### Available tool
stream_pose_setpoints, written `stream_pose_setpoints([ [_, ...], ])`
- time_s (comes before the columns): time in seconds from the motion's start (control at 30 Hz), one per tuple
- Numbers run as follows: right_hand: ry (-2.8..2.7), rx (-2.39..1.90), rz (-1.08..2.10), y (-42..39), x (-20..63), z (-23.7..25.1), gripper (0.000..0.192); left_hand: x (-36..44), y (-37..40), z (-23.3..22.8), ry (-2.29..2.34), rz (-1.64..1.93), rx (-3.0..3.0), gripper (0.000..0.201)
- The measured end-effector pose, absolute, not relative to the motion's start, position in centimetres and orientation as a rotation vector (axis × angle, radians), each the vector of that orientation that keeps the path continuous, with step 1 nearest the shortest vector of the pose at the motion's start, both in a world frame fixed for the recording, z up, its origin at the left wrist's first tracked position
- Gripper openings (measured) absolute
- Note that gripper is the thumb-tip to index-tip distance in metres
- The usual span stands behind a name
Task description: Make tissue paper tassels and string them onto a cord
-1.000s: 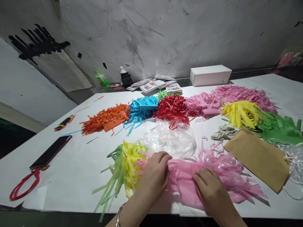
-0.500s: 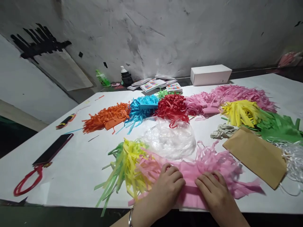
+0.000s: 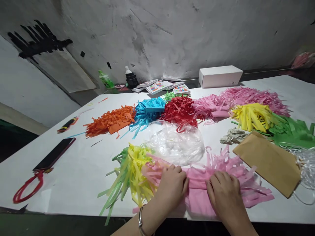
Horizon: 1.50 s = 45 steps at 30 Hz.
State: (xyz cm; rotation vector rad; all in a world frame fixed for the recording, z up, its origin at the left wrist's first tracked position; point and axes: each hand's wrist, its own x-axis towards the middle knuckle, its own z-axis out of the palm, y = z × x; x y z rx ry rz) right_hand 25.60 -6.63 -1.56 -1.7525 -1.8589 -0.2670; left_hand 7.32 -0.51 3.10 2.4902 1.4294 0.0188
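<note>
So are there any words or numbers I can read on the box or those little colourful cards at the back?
None can be read.
White box: a tiny dark mark, too small to read.
Colourful cards: only bright patterns show; any print is too blurred.
Bottles: labels unreadable.

Overall level: moderate indoor light — the white table (image 3: 81, 170) reads bright, the grey wall (image 3: 172, 32) dimmer.
Source: not in view; light falls evenly from above.
Shadows: soft and short, faint under the paper fringes (image 3: 177, 109).
Glare: mild sheen on the clear plastic bag (image 3: 177, 144); no blown-out areas.
Sharpness: centre acceptably sharp; far right corner smeared.
Distortion: wide-angle — table edges bow and splay toward the frame borders.
Dark zones: lower left corner and bottom strip nearly black.
</note>
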Motion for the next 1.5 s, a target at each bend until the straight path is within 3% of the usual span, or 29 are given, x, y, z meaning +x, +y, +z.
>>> stream_pose_setpoints([
  [0.17, -1.865, -1.554, -0.282, -7.0, 25.9, -1.0, 0.016, 7.6, -0.2, 2.9, 1.424, 0.002, 2.528, 0.021],
  [0.33, -2.014, -1.268, -0.167, -7.1, 25.6, -1.4, 0.029, 7.2, -0.4, 2.4, 1.405, 0.089, 2.572, 0.016],
  [0.4, -2.022, -1.273, -0.128, -6.9, 25.4, -1.5, 0.03, 6.9, -0.8, 2.2, 1.378, 0.277, 2.606, 0.011],
  [0.5, -1.941, -1.297, -0.086, -6.9, 25.1, -1.3, 0.024, 6.3, -1.6, 1.6, 1.166, 0.667, 2.708, 0.025],
  [0.6, -1.943, -1.303, -0.052, -7.0, 24.6, -1.0, 0.022, 6.2, -2.0, 0.8, 0.946, 0.831, 2.776, 0.004],
  [0.8, -2.057, -1.321, -0.111, -7.2, 25.3, -1.6, 0.038, 6.0, -1.6, 0.1, 0.938, 0.619, 2.765, 0.02],
  [1.03, -1.983, -1.477, -0.152, -7.7, 27.9, -2.2, 0.028, 5.5, -1.8, 0.7, 1.212, 0.401, 2.636, 0.005],
  [1.23, -1.889, -1.696, -0.199, -7.5, 26.7, -1.9, 0.024, 7.2, -1.2, 2.0, 1.388, 0.107, 2.615, 0.009],
  [1.5, -1.91, -1.348, -0.12, -6.9, 24.0, -2.3, 0.033, 7.1, -0.6, 2.2, 1.359, 0.122, 2.6, 0.005],
])
